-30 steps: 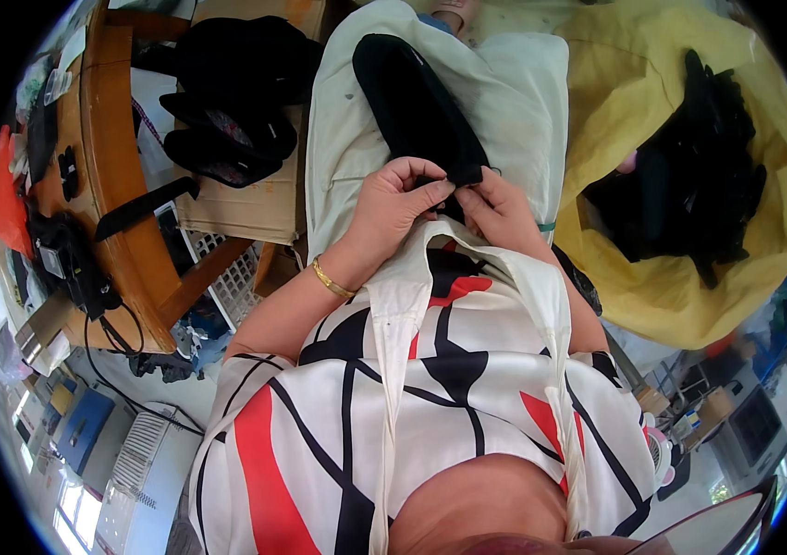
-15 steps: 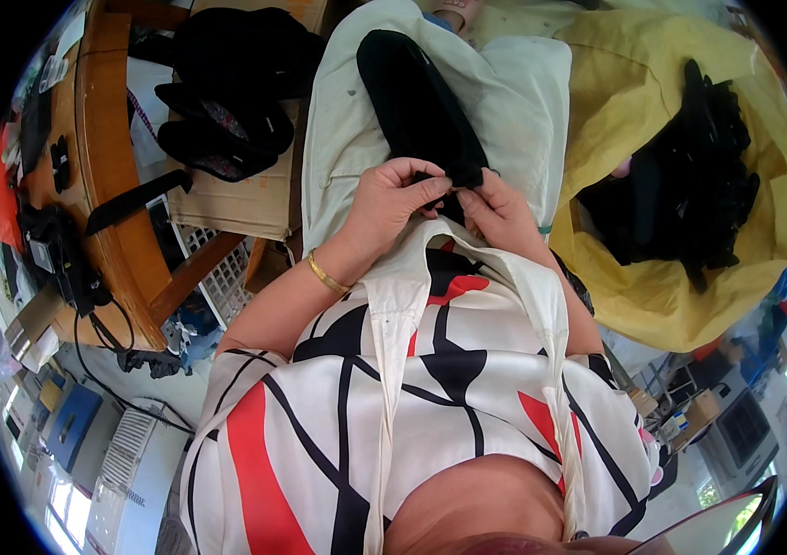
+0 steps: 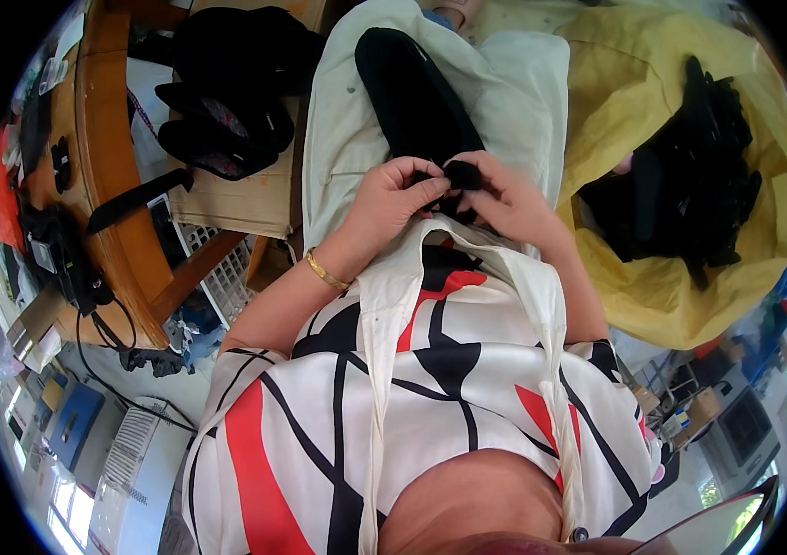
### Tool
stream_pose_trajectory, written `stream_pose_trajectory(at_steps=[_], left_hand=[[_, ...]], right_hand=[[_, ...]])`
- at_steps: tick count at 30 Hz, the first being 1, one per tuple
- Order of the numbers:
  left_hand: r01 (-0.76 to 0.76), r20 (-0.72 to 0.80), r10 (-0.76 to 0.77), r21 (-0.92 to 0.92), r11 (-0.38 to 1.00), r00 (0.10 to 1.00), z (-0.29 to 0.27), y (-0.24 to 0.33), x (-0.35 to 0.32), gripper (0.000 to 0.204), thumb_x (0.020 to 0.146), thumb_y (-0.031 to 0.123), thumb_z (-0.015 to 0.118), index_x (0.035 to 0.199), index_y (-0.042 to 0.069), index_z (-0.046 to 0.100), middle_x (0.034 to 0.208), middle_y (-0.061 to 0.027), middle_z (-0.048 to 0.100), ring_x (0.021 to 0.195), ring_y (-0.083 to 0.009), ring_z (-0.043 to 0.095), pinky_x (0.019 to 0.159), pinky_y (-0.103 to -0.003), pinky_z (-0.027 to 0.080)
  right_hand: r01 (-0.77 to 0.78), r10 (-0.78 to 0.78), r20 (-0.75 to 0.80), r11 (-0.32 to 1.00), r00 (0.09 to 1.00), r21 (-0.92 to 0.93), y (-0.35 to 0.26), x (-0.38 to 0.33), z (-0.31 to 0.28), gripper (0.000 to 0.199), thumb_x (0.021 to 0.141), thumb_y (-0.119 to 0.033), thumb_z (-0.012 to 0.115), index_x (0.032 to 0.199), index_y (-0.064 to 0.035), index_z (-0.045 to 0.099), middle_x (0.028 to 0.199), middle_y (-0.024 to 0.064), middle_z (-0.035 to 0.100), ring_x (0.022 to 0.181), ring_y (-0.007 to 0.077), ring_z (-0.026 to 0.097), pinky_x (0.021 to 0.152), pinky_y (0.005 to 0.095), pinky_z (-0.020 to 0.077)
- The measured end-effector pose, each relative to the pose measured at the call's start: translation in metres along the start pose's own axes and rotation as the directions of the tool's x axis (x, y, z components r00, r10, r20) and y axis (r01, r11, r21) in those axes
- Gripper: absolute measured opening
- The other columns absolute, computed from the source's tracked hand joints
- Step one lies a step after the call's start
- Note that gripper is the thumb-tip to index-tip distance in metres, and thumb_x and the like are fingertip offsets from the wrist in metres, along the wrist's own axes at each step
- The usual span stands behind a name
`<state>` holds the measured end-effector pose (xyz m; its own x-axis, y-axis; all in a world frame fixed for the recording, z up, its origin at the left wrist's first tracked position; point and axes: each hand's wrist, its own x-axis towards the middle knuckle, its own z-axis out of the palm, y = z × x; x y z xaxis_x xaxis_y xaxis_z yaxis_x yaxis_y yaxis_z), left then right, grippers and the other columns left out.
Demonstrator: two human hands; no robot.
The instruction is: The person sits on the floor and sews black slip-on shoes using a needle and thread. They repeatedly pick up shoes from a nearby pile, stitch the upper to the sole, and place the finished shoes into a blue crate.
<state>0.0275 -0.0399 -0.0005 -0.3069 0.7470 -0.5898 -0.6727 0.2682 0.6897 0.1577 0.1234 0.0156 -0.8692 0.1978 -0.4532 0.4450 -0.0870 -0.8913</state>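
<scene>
A black cloth shoe (image 3: 415,97) lies over the white apron (image 3: 338,153) on my lap, its rounded toe pointing away from me. At its near end both hands are at work close together. My left hand (image 3: 393,196) is closed, thumb and forefinger pinching the black fabric edge. My right hand (image 3: 504,196) is curled over a folded bit of the same black fabric, with its thumb close to the left thumb. Any small thing between the fingertips is too hidden to make out.
To the left, more black shoes (image 3: 227,129) rest on a cardboard box (image 3: 245,205) beside a wooden table (image 3: 102,120). A black strip (image 3: 139,202) crosses the table's edge. At right stands a yellow bag (image 3: 615,83) filled with black shoe pieces (image 3: 680,194).
My right hand has turned and shifted slightly up, its fingers now curled over the folded black fabric. The left hand keeps its pinch in nearly the same place.
</scene>
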Motion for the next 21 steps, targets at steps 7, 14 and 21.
stream_pose_trajectory(at_steps=[7,14,21], left_hand=[[0.009,0.048,-0.009,0.01,1.0,0.999,0.002,0.003,-0.002,0.017,0.094,0.018,0.067,0.103,0.006,0.06,0.086,-0.0016,0.065,0.071,-0.007,0.062,0.058,-0.021,0.05],[-0.047,0.056,0.029,0.361,0.931,0.998,-0.009,0.037,-0.008,0.015,0.093,0.014,0.068,0.104,0.006,0.062,0.077,0.0015,0.061,0.06,-0.0035,0.055,0.055,-0.019,0.046],[-0.11,0.039,0.104,0.402,0.909,0.994,-0.014,0.024,-0.007,0.017,0.091,0.016,0.071,0.102,0.005,0.064,0.075,0.0014,0.062,0.06,-0.0041,0.055,0.056,-0.02,0.046]], right_hand=[[0.302,-0.387,0.071,0.578,0.919,-0.758,-0.012,0.024,-0.013,0.026,0.08,-0.01,0.068,0.106,-0.0134,0.068,0.082,0.0089,0.06,0.076,0.0316,0.062,0.065,0.0386,0.049],[0.1,-0.131,-0.218,0.984,0.967,-0.151,0.031,0.022,0.026,0.016,0.086,-0.01,0.066,0.102,-0.0079,0.064,0.083,0.0043,0.059,0.073,0.0169,0.061,0.066,0.0322,0.0502],[0.257,-0.307,-0.279,0.945,0.91,-0.201,-0.011,0.009,0.011,0.011,0.091,-0.015,0.068,0.094,-0.0052,0.07,0.088,0.0034,0.063,0.08,0.0104,0.061,0.066,0.0274,0.051]])
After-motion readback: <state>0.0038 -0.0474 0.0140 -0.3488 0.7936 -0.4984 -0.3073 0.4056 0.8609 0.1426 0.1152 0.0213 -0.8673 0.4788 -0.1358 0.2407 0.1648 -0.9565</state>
